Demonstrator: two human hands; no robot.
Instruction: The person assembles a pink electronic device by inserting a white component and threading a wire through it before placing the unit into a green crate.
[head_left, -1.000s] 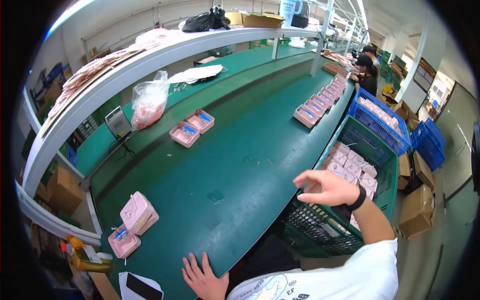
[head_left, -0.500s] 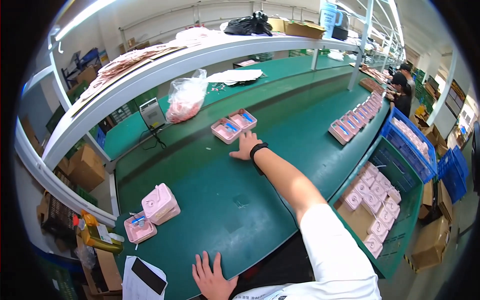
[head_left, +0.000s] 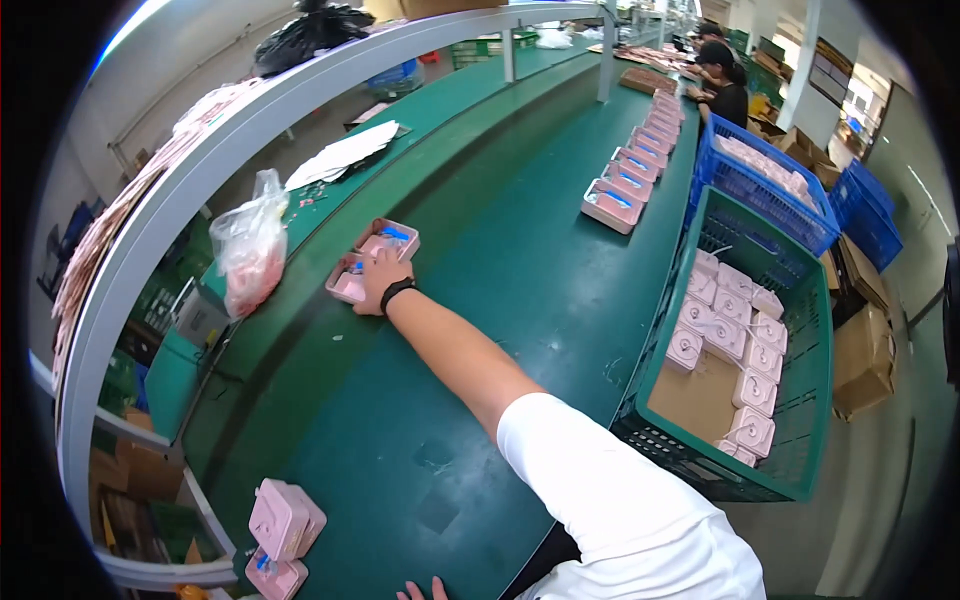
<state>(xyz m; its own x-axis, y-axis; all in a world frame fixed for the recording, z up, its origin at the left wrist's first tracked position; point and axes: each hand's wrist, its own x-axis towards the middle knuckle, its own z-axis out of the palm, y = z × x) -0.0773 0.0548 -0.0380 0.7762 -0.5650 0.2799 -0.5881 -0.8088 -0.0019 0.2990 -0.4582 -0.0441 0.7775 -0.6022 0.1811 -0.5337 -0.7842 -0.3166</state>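
Right arm is stretched way out in front, nearly straight, white short sleeve at the shoulder and a black band on the wrist. The right hand [head_left: 377, 278] lies palm down, fingers forward. Only the fingertips of the left hand [head_left: 422, 592] show, at the bottom edge, spread flat.
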